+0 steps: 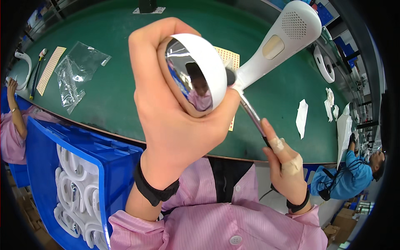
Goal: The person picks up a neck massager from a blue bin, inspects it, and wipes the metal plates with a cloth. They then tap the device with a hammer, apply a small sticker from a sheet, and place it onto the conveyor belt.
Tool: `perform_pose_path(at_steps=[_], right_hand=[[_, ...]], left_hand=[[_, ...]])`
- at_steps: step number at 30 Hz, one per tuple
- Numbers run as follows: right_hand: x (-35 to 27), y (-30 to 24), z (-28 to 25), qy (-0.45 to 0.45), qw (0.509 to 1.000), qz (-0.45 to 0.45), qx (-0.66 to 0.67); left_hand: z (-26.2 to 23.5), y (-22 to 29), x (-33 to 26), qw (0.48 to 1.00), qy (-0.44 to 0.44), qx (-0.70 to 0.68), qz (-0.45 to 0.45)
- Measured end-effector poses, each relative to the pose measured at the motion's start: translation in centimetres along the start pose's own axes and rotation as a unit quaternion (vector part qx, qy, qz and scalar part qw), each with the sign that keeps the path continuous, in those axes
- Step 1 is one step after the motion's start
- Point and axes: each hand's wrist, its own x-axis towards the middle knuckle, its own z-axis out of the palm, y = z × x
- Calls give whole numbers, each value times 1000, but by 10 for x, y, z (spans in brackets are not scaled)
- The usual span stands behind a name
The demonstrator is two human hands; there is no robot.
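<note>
My left hand (166, 112) is wrapped round the rounded head of a white plastic device (212, 62); the head has a mirror-bright chrome face. Its white handle (287, 37), with a dotted grille and a pale oval inset, points up to the right. A dark round part shows at the neck between head and handle. In my right hand (287, 164), closed in a pinch, is a slim metal rod-shaped tool (250, 109). The tool's far end meets the device at the neck; its exact kind is unclear. Pale wrappings cover some right fingers.
On the green table (112, 112) lie a clear plastic bag (79, 68), sticker sheets (51, 71) and white paper scraps (301, 118). A blue bin (121, 166) at left holds several white curved parts. Other people sit at left and right.
</note>
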Motion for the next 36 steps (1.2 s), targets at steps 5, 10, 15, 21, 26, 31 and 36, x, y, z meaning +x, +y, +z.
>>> perform_pose_path(at_steps=[5,10,15,21,26,31,36], right_hand=[[9,17,17,73,996,-58,-12],[6,18,18,61,996,-65,-23],[-5,19,1,44,962,110,248],[-15,34,-8,77,921,187,334],[-15,31,-2,34,892,214,396],[-10,32,-4,9,884,223,411],[-13,32,-5,120,864,226,433]], left_hand=[[1,2,-1,999,-11,-14,-30],[6,6,5,999,-3,-37,-27],[17,7,39,991,-93,92,23],[65,39,94,928,-333,154,-66],[87,42,90,928,-334,159,44],[89,37,90,924,-332,179,63],[91,37,89,933,-320,151,61]])
